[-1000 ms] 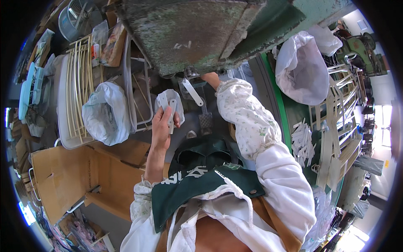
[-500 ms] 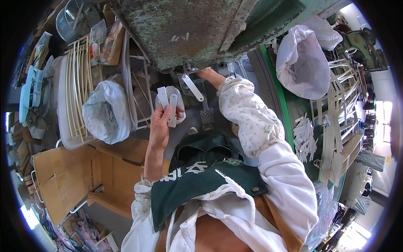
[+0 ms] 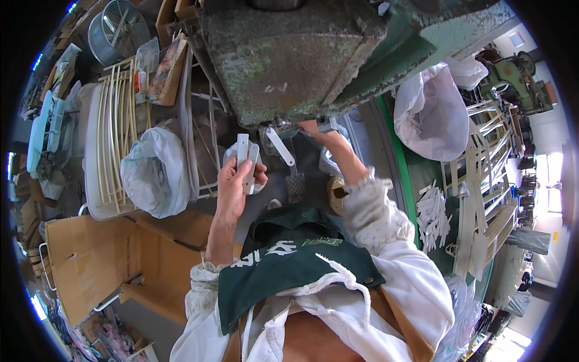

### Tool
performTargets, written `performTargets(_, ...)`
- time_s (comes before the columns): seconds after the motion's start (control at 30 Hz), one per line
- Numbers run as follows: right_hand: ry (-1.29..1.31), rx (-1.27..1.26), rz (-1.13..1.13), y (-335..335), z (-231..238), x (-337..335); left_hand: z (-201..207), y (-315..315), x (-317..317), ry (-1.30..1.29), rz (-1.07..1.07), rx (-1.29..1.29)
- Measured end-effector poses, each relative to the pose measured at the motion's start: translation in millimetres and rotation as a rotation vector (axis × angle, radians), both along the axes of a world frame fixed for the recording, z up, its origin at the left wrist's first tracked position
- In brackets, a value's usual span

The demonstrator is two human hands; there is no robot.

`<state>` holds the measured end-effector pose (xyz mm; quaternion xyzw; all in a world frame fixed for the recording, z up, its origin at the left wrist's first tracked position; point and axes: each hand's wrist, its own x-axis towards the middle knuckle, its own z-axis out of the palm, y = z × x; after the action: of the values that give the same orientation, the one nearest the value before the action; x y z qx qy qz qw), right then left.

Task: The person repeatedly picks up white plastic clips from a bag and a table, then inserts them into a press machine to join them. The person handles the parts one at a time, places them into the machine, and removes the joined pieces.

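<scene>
My left hand [image 3: 232,184] is closed round flat white strips [image 3: 242,148], each with a small hole near its rounded end. They point up towards the machine. Under the worn green machine [image 3: 283,72], another white strip [image 3: 280,148] sticks out at a slant, its upper end at the machine's working point. My right hand [image 3: 312,128] reaches to the right of that strip, below the machine's lower edge. Its fingers are mostly hidden there, so what they touch does not show.
On the left stand a white bag [image 3: 155,175], a rack of pale rods [image 3: 114,133] and an open cardboard box [image 3: 90,259]. To the right, a large white sack [image 3: 431,114] and a pile of white strips [image 3: 431,217] lie on a green-edged table [image 3: 411,193].
My right hand has shifted right, away from the strip at the machine, and its forearm has swung with it. The view has tilted slightly; the left hand keeps its strips.
</scene>
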<state>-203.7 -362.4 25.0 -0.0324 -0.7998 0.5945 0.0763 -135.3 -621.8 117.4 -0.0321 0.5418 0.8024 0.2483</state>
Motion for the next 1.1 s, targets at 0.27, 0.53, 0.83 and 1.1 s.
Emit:
performTargets(0.27, -0.216, -0.311, 0.108, -28.7, 105.3, 41.8, 4.3, 17.3, -6.2, 0.098, -0.104, -0.14)
performTargets(0.53, -0.235, -0.191, 0.121, -31.5, 100.7, 32.5, 19.9, 22.0, -9.4, 0.139, -0.05, -0.125)
performTargets(0.83, -0.373, -0.152, 0.096, -33.2, 124.3, 76.2, 8.4, 37.6, -24.3, 0.226, -0.142, -0.288)
performTargets(1.1, -0.401, -0.325, 0.182, -29.8, 109.3, 89.9, 6.8, 24.8, -27.7, 0.159, -0.164, -0.308)
